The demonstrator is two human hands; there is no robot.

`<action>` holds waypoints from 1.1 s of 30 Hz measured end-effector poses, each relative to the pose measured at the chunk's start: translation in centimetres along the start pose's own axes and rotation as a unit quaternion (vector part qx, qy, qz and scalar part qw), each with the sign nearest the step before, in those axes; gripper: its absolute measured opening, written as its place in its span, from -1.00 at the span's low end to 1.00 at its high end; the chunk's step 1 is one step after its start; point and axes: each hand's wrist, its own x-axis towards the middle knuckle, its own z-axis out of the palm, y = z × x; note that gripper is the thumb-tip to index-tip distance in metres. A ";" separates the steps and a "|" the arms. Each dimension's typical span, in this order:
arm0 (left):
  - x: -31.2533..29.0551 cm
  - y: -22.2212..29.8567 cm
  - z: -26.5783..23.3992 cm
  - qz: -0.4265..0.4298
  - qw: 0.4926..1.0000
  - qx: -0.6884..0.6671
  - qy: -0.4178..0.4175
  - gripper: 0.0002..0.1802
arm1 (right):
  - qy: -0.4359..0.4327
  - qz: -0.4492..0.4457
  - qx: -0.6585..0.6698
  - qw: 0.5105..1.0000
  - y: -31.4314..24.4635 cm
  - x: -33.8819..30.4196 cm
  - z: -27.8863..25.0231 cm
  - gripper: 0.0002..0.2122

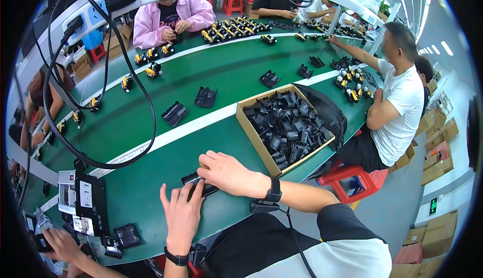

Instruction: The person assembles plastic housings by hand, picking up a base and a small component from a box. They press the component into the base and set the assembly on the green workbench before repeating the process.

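A black plastic shell [209,190] lies on the green table in front of me, partly covered by my fingers. My left hand [182,212] presses its thumb and curled fingers on the shell's near side, while one finger sticks up apart. From the right, my right hand [226,173] reaches over and grips the far part of the shell with bent fingers. Whether a smaller piece sits under the fingertips is hidden. Just beyond my right forearm stands an open cardboard box [255,140] heaped with small black plastic pieces [287,122].
Similar shells [175,113] lie spaced along the green conveyor [226,77], with yellow-and-black assemblies [152,70] on its far side. A black-and-silver device [83,202] stands at left, near another person's hand [63,245]. A black cable [151,127] loops above. Co-workers sit around the line.
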 end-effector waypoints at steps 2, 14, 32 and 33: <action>-0.1 0.1 0.0 0.000 1.000 0.008 -0.002 -0.46 | -0.042 0.005 -0.023 0.999 0.0 0.0 -0.3 -0.89; 1.9 0.6 -1.2 -0.008 0.998 -0.029 -0.046 -0.52 | -0.123 0.007 0.010 0.992 0.6 0.3 0.6 -0.88; 7.3 -6.4 -3.6 -0.114 0.986 0.124 0.006 -0.32 | 0.069 0.293 -0.142 0.943 5.6 -8.5 -12.2 -0.82; 5.8 -5.6 -5.3 -0.128 0.987 0.093 0.005 -0.36 | 0.074 0.290 -0.131 0.945 6.1 -8.5 -12.3 -0.83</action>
